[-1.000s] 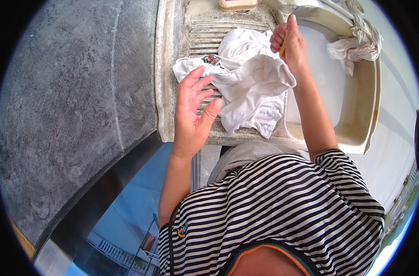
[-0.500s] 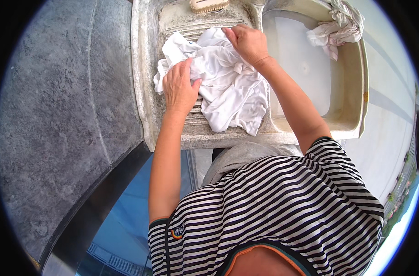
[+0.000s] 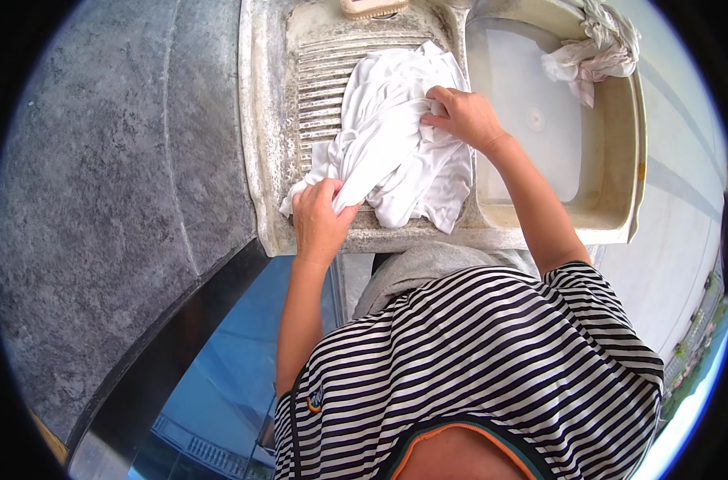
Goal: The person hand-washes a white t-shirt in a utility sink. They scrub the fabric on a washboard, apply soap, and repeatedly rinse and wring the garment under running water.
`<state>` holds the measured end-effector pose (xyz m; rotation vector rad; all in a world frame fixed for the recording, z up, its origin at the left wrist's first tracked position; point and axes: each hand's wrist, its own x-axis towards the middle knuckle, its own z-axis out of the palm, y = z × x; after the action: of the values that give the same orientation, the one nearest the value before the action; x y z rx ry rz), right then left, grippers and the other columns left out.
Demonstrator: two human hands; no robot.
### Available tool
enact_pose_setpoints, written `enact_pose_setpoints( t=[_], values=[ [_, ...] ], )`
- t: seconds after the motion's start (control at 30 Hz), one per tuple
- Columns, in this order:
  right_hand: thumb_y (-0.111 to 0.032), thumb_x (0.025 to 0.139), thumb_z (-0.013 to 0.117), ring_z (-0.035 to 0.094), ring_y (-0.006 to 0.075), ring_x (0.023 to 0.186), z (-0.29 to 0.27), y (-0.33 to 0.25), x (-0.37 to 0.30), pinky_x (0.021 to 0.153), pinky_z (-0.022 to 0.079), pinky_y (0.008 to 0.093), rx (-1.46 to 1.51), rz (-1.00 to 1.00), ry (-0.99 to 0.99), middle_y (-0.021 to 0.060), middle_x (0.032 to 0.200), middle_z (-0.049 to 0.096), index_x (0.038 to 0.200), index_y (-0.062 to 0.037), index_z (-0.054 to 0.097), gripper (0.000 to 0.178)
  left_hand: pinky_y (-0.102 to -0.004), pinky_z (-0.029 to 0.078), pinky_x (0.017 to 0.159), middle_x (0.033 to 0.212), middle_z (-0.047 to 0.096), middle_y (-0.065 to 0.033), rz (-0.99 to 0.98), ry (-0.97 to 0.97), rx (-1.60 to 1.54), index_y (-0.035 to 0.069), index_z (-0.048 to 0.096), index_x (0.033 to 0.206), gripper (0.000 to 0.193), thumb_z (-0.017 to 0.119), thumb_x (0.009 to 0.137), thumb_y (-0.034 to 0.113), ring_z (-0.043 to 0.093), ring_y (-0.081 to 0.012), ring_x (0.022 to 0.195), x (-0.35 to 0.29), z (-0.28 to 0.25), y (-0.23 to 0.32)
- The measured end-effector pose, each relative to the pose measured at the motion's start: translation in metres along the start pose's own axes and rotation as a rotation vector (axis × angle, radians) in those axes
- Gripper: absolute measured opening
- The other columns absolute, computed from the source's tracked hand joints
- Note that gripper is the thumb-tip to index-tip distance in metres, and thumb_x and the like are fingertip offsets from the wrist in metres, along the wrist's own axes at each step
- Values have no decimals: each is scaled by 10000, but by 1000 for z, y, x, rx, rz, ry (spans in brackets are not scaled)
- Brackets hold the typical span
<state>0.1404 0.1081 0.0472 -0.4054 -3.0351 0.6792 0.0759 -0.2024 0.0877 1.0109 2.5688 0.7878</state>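
Diagonally across the ribbed washboard (image 3: 324,72), the white garment (image 3: 388,136) runs between left hand (image 3: 320,220) pinching its near end and right hand (image 3: 464,116) clutching its far side.

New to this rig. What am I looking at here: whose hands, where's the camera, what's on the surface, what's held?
No machine: a person's two bare hands, seen from a fisheye camera on their head that looks down, so straight edges bend. The striped shirt at the bottom is their own. The left hand grips a bunched edge of a white garment that lies on the ribbed washboard of a stone laundry sink. The right hand pinches the garment's upper folds. The basin beside it has another crumpled cloth on its far rim.
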Motion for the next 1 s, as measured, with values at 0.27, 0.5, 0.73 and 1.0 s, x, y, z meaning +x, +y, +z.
enact_pose_setpoints(
  t=[0.27,0.5,0.73,1.0],
  values=[
    [-205,845,677,604,275,572,-137,-50,65,560,502,354,146,-179,544,103,684,645,983,-40,675,215,-431,413,836,897,575,-103,266,179,77,49,570,1036,400,766,698,137,556,-320,850,4,-9,29],
    [-412,798,714,615,229,643,21,-110,30,540,488,367,-5,-271,426,55,686,572,723,-117,565,339,-415,399,856,904,548,-85,305,22,65,99,610,1084,344,722,768,180,542,-288,885,-9,48,24],
    [-394,897,600,584,228,800,53,-24,82,768,409,346,-258,-205,300,50,764,626,800,-115,614,297,-397,404,838,828,581,-42,307,-3,-120,113,639,960,193,696,776,118,566,-247,824,3,39,13],
    [-409,895,616,602,264,742,20,-55,65,788,462,390,-107,-1,431,52,676,622,657,-106,630,386,-371,418,683,666,554,-41,138,-113,-197,92,608,787,106,691,722,79,543,-252,628,-39,-18,-12]
  ],
)
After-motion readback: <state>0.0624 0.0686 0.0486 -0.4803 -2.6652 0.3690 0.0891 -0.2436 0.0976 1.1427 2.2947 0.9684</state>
